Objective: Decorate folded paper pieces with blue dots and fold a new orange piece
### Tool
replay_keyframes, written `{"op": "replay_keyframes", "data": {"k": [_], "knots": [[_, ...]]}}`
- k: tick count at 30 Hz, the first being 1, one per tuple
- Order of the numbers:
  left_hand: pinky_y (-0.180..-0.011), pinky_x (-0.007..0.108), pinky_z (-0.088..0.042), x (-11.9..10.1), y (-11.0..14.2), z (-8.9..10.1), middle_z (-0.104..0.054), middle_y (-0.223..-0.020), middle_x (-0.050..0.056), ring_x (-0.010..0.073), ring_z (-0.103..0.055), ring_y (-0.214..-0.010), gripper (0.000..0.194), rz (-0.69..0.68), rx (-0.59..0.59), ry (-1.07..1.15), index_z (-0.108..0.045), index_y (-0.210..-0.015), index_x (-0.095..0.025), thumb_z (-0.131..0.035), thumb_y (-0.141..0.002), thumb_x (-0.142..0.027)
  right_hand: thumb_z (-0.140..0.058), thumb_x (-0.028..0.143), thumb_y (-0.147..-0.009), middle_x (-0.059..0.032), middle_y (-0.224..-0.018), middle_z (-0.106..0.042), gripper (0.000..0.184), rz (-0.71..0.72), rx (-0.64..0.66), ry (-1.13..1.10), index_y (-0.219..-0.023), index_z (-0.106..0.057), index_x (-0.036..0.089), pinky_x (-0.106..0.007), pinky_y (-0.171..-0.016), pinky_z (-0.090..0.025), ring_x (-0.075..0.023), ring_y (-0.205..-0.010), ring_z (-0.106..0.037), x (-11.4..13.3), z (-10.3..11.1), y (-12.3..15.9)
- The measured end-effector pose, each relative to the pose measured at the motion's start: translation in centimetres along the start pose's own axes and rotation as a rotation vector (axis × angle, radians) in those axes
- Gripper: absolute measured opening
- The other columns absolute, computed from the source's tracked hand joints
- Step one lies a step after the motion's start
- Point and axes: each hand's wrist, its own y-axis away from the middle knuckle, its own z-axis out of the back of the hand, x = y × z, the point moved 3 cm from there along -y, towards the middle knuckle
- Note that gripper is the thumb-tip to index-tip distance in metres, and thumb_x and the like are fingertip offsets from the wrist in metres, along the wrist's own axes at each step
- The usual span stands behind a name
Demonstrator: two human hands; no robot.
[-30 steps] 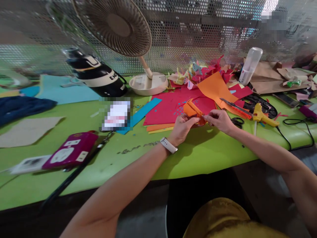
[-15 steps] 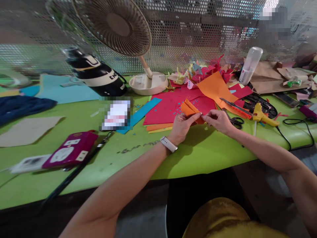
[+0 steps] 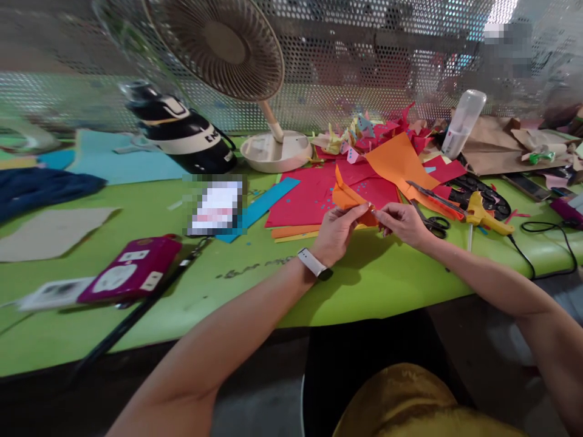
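Note:
A folded piece of orange paper (image 3: 345,193) is held up between my two hands, over the front edge of a red paper stack (image 3: 291,206). My left hand (image 3: 337,229) is closed on its near edge, thumb on top. Close beside it, my right hand (image 3: 399,223) pinches the paper's right end with thumb and fingertips. The fingertips of both hands nearly meet there, and they hide part of the fold. Black-handled scissors (image 3: 436,226) lie just right of my right hand, near an orange box cutter (image 3: 439,200).
A yellow glue gun (image 3: 487,217) with its cord lies on the right. Paper scraps (image 3: 382,133) heap up behind the stack. A fan (image 3: 276,152), a tilted-looking black bottle (image 3: 186,136), a phone (image 3: 216,207) and a purple pouch (image 3: 132,270) are to the left on the green table (image 3: 255,291).
The orange paper's free left end has risen and its fold looks more opened out. Both hands keep their pinch in nearly the same place. The view has shifted slightly.

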Motion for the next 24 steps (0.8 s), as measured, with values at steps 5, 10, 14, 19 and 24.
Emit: {"op": "replay_keyframes", "data": {"k": [5,10,14,19,24], "knots": [[-0.077,0.026,-0.053,-0.5,-0.4,0.3,-0.076,-0.075,-0.001,0.0122,-0.069,-0.072,0.020,0.010,0.042,0.035,-0.075,-0.070,-0.020,-0.090,-0.058,-0.025,-0.065,0.063,-0.080,0.0006,-0.057,-0.062,0.049,0.004,0.021,-0.095,-0.067,-0.063,0.017,-0.020,-0.048,-0.048,-0.0079,-0.049,-0.057,0.5,0.5,0.2],[-0.069,0.024,-0.054,-0.9,-0.6,0.7,-0.074,-0.070,-0.001,0.0117,-0.068,-0.069,0.021,0.061,0.182,-0.036,-0.075,-0.070,-0.019,-0.091,-0.059,-0.028,-0.074,0.047,-0.076,-0.0003,-0.064,-0.068,0.032,-0.045,0.128,-0.159,-0.071,-0.068,0.015,-0.022,-0.053,-0.052,-0.0083,-0.051,-0.060,1.0,0.8,0.6],[-0.066,0.023,-0.055,-0.7,-0.8,1.2,-0.075,-0.070,0.000,0.0118,-0.068,-0.066,0.022,0.122,0.236,-0.113,-0.076,-0.070,-0.019,-0.091,-0.058,-0.028,-0.077,0.043,-0.073,-0.0005,-0.063,-0.069,0.029,-0.097,0.220,-0.173,-0.071,-0.070,0.014,-0.022,-0.051,-0.053,-0.0085,-0.049,-0.060,1.0,0.5,0.8],[-0.065,0.024,-0.055,-0.8,-0.6,1.3,-0.074,-0.067,0.000,0.0126,-0.067,-0.063,0.017,0.169,0.268,-0.206,-0.075,-0.066,-0.019,-0.089,-0.058,-0.026,-0.080,0.041,-0.071,-0.0019,-0.067,-0.072,0.029,-0.164,0.347,-0.201,-0.072,-0.070,0.013,-0.022,-0.053,-0.054,-0.0086,-0.050,-0.062,0.9,0.4,0.8],[-0.065,0.021,-0.054,-0.8,-0.6,1.4,-0.072,-0.063,-0.001,0.0111,-0.066,-0.063,0.014,0.177,0.282,-0.255,-0.076,-0.068,-0.019,-0.087,-0.060,-0.025,-0.079,0.035,-0.074,-0.0030,-0.069,-0.073,0.024,-0.215,0.447,-0.193,-0.074,-0.070,0.013,-0.020,-0.057,-0.055,-0.0082,-0.054,-0.064,0.7,0.7,0.6]]}}
